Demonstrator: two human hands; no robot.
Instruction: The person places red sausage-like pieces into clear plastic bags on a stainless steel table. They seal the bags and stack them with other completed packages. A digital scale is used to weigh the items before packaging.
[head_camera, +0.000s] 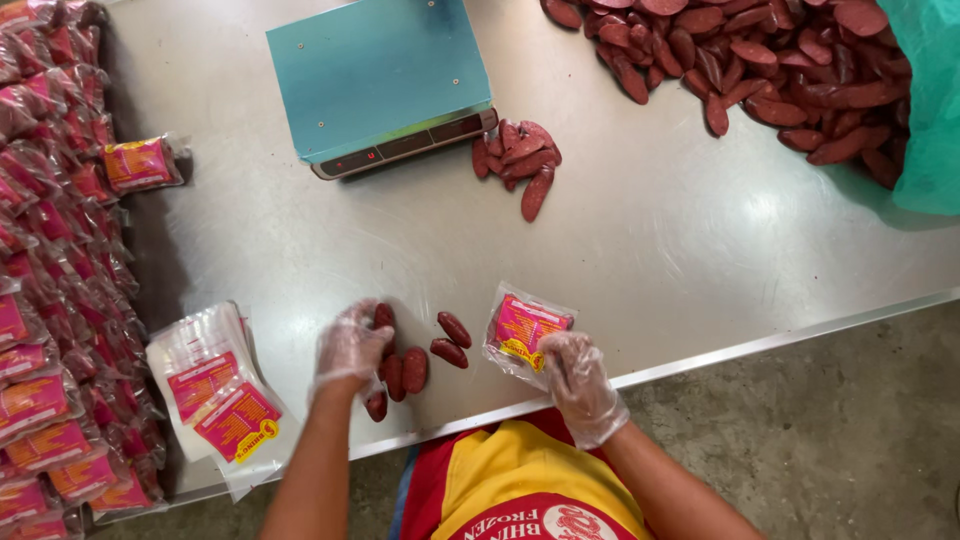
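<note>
My left hand (350, 345), in a thin clear glove, rests on a small cluster of short dark-red sausages (410, 368) near the table's front edge, with its fingers curled over one or two of them. Two more sausages (452, 340) lie loose just to the right. My right hand (578, 378), also gloved, pinches the lower edge of a clear plastic pouch with a pink and yellow label (525, 330), which lies flat on the steel table (650, 230).
A scale with a teal platform (378, 75) stands at the back, a small sausage heap (520, 160) beside it. A big sausage pile (760, 70) and green plastic (930, 100) fill the far right. Filled pouches (50, 300) line the left; unfilled pouches (215, 390) are stacked near me.
</note>
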